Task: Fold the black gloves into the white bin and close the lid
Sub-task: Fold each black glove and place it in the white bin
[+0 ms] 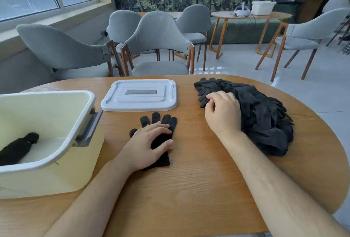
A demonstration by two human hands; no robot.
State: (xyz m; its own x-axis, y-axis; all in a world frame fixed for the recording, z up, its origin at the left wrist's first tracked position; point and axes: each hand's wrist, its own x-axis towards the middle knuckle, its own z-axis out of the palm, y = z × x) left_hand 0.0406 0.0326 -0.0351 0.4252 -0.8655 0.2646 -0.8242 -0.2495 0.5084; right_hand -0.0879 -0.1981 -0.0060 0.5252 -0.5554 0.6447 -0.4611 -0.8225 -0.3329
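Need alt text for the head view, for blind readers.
A person's left hand presses a flat black knit glove on the wooden table; the right hand grips a heap of black gloves. An open white plastic bin holds one rolled black glove, its white lid alongside.

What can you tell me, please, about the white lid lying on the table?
The lid is white, plastic-looking, rectangular with rounded corners, a raised border and a grey rectangular panel in its centre. It lies flat on the wooden table, off the bin, which stands open to its left. The pile of gloves lies to its right, apart from it, and the flat glove lies nearer the person. Neither the left hand nor the right hand touches it.
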